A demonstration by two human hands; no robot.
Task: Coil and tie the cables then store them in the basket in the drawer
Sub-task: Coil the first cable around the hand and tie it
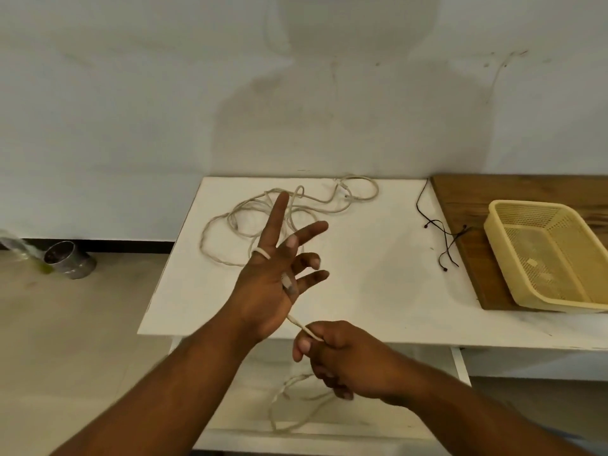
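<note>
On the far left, a small grey pipe piece [70, 260] is seen on the floor by the wall. Next to it, the white table [371, 258] is seen. A long white cable [230, 222] is spread in loose loops on the back part of the table.

The left hand [266, 287] is held up over the table with its fingers spread wide and its palm shown. One loop of the white cable is wrapped around the base of the pointing finger. The plug end of the cable is pressed against the palm by the thumb. From there the cable is pulled down to the right hand [332, 353], just in front of the table edge. The cable is pinched there between the thumb and the curled fingers. More of the cable is seen hanging below, in loops over the low shelf [362, 419] under the table.

Farther right, a thin black cable [441, 228] is laid on the table, untied. Its end is rested on a brown wooden board [467, 205]. A yellow basket [556, 258] is set on this board, at the far right.
</note>
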